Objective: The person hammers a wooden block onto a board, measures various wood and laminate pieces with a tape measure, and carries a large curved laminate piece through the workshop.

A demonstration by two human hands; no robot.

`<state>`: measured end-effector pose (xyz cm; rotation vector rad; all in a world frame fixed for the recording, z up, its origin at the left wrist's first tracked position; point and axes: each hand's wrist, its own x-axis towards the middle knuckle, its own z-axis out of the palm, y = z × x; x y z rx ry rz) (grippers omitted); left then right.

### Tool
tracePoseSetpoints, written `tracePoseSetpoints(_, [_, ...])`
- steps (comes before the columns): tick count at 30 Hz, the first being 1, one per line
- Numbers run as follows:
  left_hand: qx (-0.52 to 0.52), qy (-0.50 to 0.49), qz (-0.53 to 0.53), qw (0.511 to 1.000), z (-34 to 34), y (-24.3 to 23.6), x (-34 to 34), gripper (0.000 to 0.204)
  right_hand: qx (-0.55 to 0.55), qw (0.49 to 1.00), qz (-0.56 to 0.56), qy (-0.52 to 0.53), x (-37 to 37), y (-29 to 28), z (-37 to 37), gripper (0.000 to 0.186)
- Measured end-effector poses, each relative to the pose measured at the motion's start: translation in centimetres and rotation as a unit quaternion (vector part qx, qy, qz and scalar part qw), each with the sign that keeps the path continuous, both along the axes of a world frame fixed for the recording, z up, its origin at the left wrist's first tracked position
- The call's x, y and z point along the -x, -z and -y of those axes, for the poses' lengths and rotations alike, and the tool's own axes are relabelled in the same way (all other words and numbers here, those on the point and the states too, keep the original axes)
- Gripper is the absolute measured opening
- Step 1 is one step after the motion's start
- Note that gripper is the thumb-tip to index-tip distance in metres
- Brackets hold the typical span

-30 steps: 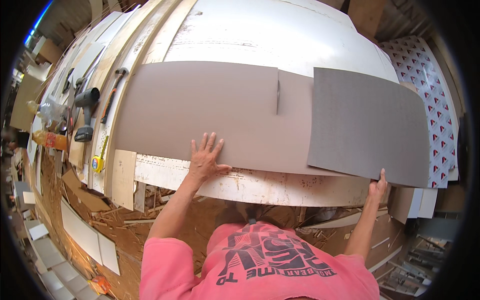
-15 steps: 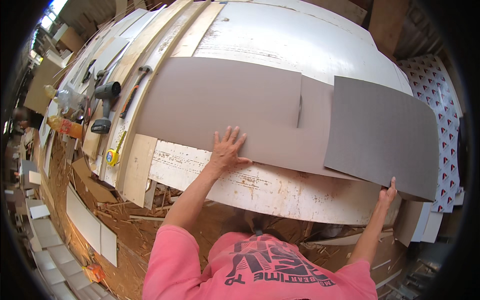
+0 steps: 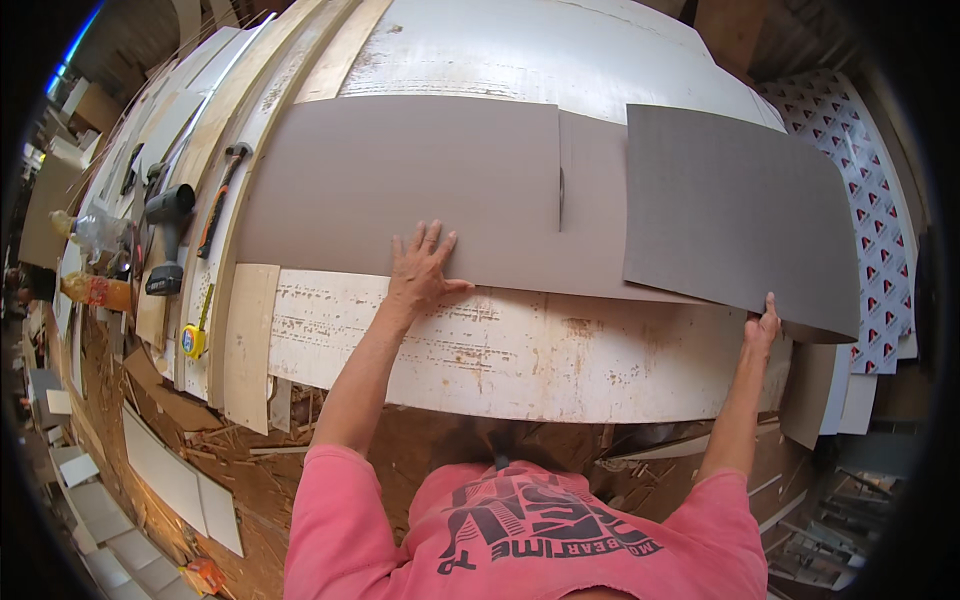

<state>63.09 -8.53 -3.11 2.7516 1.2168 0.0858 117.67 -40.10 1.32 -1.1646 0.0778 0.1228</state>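
A long brownish-grey sheet [image 3: 400,170] lies across a worn white work surface [image 3: 520,350]. My left hand [image 3: 422,268] rests flat on its near edge, fingers spread. At its right end another flat brownish piece [image 3: 595,210] shows, and a thin dark object [image 3: 562,198] sits at the border between them; its kind cannot be made out. A darker grey panel [image 3: 740,210] overlaps this right end. My right hand [image 3: 762,325] grips that panel's near edge with the thumb on top; the fingers are hidden beneath.
Left of the sheet run long wooden strips [image 3: 275,130]. On and beside them lie a hammer [image 3: 222,198], a cordless drill [image 3: 170,235], a yellow tape measure [image 3: 194,338] and plastic bottles [image 3: 98,290]. A patterned white sheet [image 3: 850,190] stands at the right. Wood scraps litter the floor.
The whole view has shifted, so everything sits slightly further left and higher. Both hands keep their places on the sheet and the dark panel.
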Motion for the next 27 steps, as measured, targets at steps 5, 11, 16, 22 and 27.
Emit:
tracePoseSetpoints(5, [0.019,-0.01,-0.018,1.0,-1.9,-0.4,-1.5,0.097,0.003,0.999,0.002,0.033,0.1,-0.4,-2.7,0.034])
tracePoseSetpoints(11, [0.025,-0.018,-0.029,0.999,-4.3,-0.8,-3.3,0.097,0.007,1.0,0.025,0.012,-2.5,0.4,-4.2,0.036])
tracePoseSetpoints(16, [0.023,-0.027,-0.013,0.999,-6.6,-0.6,-4.5,0.1,0.015,0.999,0.023,0.018,-3.1,0.2,-7.2,0.032])
tracePoseSetpoints(22, [0.008,-0.037,-0.025,0.999,-9.1,0.0,-5.5,0.104,0.018,0.999,0.031,0.025,-3.9,0.0,-10.4,0.033])
tracePoseSetpoints(27, [0.019,-0.033,-0.011,0.999,-10.2,-0.1,-6.7,0.107,0.034,0.998,0.045,0.042,-5.9,1.5,-10.1,0.029])
